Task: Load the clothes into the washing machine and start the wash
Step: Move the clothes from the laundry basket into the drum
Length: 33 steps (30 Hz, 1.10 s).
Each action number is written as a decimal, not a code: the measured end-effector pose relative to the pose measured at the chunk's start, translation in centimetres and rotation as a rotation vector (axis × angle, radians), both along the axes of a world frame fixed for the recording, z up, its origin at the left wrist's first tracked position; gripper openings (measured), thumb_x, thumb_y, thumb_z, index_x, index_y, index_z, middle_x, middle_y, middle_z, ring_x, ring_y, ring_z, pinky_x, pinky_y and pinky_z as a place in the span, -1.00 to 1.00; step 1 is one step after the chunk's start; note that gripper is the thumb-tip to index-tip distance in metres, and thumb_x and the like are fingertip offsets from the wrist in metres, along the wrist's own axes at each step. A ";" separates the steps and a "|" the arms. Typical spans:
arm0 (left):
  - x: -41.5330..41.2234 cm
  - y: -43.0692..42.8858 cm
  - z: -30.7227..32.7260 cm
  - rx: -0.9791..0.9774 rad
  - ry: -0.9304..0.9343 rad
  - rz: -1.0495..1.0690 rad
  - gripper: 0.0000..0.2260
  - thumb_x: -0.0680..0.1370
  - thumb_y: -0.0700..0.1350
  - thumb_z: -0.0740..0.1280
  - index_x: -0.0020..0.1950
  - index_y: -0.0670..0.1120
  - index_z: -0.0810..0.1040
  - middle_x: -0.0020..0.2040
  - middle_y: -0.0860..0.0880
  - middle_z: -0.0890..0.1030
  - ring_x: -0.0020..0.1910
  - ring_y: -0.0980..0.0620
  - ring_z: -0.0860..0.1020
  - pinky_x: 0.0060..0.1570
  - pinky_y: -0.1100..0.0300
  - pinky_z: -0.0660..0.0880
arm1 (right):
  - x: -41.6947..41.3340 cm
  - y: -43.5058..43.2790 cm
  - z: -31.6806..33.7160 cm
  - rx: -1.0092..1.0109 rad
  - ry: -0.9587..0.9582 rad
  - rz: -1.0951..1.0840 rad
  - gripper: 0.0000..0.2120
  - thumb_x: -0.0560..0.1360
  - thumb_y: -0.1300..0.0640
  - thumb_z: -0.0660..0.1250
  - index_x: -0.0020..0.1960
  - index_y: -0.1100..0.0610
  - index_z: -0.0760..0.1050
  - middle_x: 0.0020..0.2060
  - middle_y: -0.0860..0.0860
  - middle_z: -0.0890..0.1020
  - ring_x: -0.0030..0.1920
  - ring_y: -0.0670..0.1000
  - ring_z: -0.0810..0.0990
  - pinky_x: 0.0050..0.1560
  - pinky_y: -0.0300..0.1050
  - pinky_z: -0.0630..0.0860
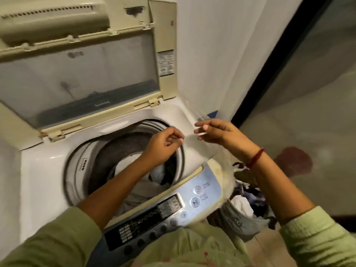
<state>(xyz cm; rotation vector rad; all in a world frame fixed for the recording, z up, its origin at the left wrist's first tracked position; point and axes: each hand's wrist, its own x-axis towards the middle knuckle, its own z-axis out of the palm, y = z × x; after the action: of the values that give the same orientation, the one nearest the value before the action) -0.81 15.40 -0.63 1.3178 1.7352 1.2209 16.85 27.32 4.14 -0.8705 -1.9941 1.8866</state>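
The lid [77, 74] stands open, so the drum can take more. Some clothes [146, 180] already lie in it; others wait in the basket [248, 207] off the washer's right edge. Both hands hover over the drum's right rim by a clear plastic sheet [198, 151]. The left hand [165, 145] is curled, and blur hides whether it is pinching the sheet. The right hand [217, 133] is loose and holds nothing.

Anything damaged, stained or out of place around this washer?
The open lid is yellowed, with a dark, broken-looking patch near its top edge and a dark smear on its window. A reddish blotch marks the floor at right; what it is cannot be told.
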 end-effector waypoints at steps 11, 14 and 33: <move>24.5 13.7 -0.7 -0.162 -0.132 -0.320 -0.96 0.41 -0.06 0.36 -0.17 0.07 0.53 -0.10 -0.03 0.60 -0.04 -0.08 0.58 0.05 0.09 0.50 | 24.2 6.4 -8.7 -0.108 -0.061 -0.857 -0.82 0.57 0.25 0.21 -0.12 0.13 0.56 -0.33 -0.05 0.64 -0.37 -0.21 0.57 -0.22 -0.35 0.53; 29.2 16.8 -6.1 -0.398 -0.246 -0.227 -0.89 0.47 -0.09 0.37 -0.03 -0.06 0.55 0.01 -0.06 0.62 -0.03 -0.03 0.57 -0.07 0.23 0.51 | 27.5 7.9 -15.1 -0.199 -0.196 -0.901 -0.78 0.56 0.28 0.22 -0.22 0.13 0.54 -0.45 -0.10 0.64 -0.41 -0.20 0.56 -0.22 -0.28 0.53; 37.9 19.6 -52.2 -1.185 0.131 -0.358 -0.59 0.52 -0.09 0.33 0.33 -0.21 0.43 0.26 -0.25 0.53 0.22 -0.21 0.50 0.18 0.02 0.43 | 32.4 7.0 -52.3 0.011 -0.773 -0.622 -0.32 0.49 0.12 0.32 0.52 0.07 0.07 0.45 0.11 0.29 0.41 0.15 0.30 0.40 0.10 0.28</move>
<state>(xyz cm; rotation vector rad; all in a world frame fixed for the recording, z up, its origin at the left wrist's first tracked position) 37.11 35.01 -52.82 0.8678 1.7079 -0.1704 49.22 34.32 -48.19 -2.1508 -1.7185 1.2665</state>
